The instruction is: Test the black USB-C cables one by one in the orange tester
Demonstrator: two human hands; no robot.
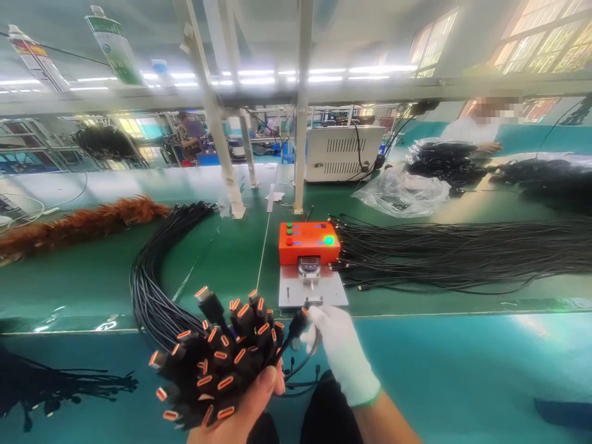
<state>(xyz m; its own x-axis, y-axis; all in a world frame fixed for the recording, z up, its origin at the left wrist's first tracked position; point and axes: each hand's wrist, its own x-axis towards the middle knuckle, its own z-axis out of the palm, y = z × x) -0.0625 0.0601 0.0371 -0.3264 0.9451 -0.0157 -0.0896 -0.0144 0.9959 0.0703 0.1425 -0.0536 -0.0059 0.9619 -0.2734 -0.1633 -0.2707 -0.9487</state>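
My bare left hand [252, 401] is closed around a thick bundle of black USB-C cables [217, 370], their orange-lined connectors facing up. One black connector [298, 324] leans out of the bundle toward my right hand [335, 342], which wears a white glove. The gloved fingers are pinched together at the front edge of a metal plate, and a thin black cable loops down from them; its end is hidden in the fingers. Just beyond is an orange test box [309, 242] with a lit green lamp and a small dial gauge [309, 266] on the metal plate [291, 293].
Black cables [462, 253] spread across the bench right of the box. The bundle's tail [152, 290] curves away on the left, near a brown bristly strip [92, 219]. Shelf posts [303, 123] and a white metal case [345, 154] stand behind. A person [472, 129] sits at the far right.
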